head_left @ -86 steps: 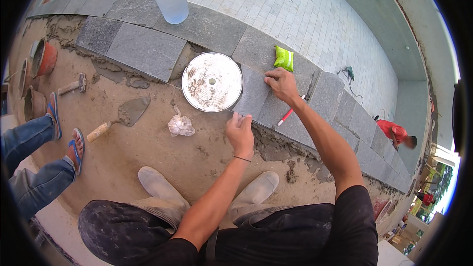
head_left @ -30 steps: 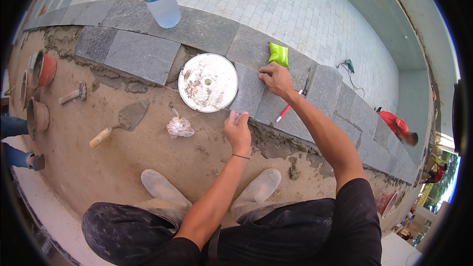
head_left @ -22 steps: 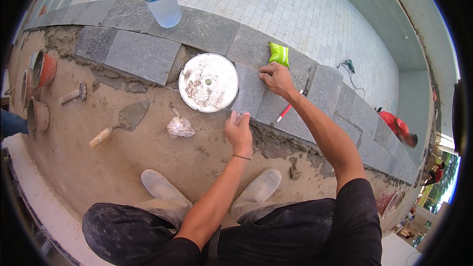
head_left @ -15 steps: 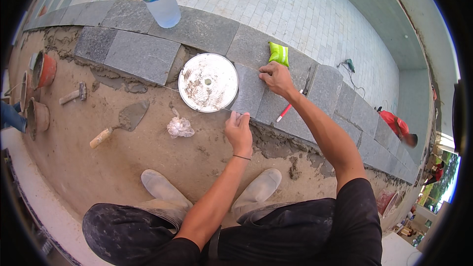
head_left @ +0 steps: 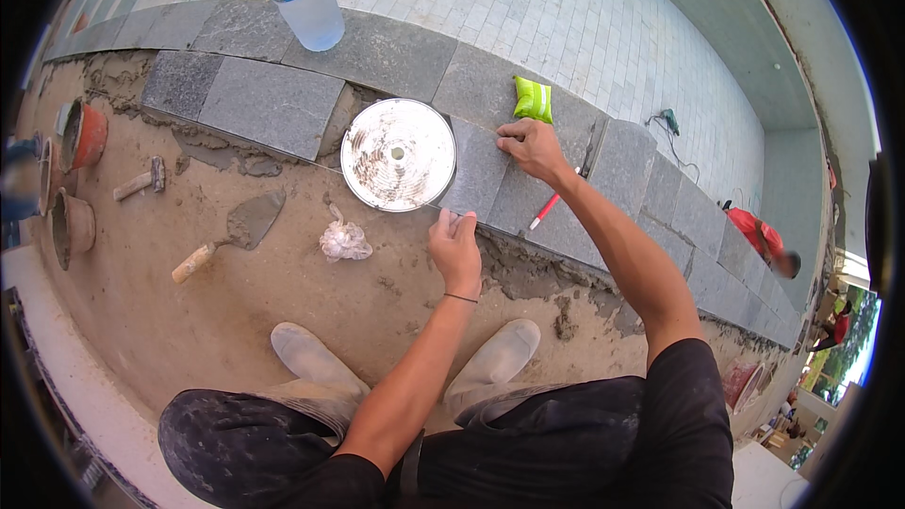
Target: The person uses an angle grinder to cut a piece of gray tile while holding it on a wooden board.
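Observation:
My left hand is closed, its fingertips at the front edge of a grey stone tile, where a thin line runs along the edge. What it pinches is too small to make out. Farther back, my right hand is closed over the joint beside that tile, and anything in its fingers is hidden. A round, mortar-smeared metal disc lies just left of the tile, bridging a gap in the row. A red and white marker rests below my right wrist, and a bright green packet sits behind that hand.
A large water bottle stands on the back row of tiles. On the sandy ground lie a trowel, a hammer and a knotted plastic bag. Buckets stand far left. A person in red bends at the right.
My left hand has shifted very slightly up and left. My right hand stays nearly where it was. At the far left edge, another person's blue-clad leg has moved.

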Tool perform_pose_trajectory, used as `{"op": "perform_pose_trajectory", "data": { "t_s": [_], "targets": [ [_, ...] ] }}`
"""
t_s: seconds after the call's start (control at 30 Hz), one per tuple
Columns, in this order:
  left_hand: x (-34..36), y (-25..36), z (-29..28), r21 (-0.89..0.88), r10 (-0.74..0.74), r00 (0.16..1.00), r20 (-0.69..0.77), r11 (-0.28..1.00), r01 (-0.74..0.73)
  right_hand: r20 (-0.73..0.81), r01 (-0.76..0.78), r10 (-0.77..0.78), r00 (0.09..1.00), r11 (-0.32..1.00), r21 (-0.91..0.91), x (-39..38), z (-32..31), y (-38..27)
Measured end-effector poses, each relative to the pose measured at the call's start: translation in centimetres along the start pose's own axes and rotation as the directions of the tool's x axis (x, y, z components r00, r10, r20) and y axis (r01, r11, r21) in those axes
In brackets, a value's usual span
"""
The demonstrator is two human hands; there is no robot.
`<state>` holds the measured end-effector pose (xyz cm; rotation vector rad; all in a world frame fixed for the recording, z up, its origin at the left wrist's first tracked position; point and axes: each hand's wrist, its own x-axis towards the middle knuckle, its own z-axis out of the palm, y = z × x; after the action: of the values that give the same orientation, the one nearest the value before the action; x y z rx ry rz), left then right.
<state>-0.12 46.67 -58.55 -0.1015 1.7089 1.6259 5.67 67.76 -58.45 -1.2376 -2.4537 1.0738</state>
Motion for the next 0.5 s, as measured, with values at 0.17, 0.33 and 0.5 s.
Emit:
{"op": "perform_pose_trajectory", "data": {
  "t_s": [0.17, 0.33, 0.5],
  "targets": [
    [-0.1, -0.1, -0.2, 0.044, 0.046, 0.999, -0.001, 0.998, -0.046, 0.002, -0.012, 0.012, 1.0, 0.999, 0.041, -0.2, -0.1, 0.0],
    [0.3, 0.3, -0.5, 0.117, 0.047, 0.999, 0.016, 0.992, -0.049, -0.002, -0.018, 0.018, 1.0, 0.998, 0.063, -0.4, -0.3, 0.1],
    [0.4, 1.1, -0.6, 0.105, 0.008, 1.0, 0.015, 0.994, -0.009, -0.01, 0.001, 0.0, 1.0, 0.999, 0.044, -0.4, -0.3, -0.2]
  ]
}}
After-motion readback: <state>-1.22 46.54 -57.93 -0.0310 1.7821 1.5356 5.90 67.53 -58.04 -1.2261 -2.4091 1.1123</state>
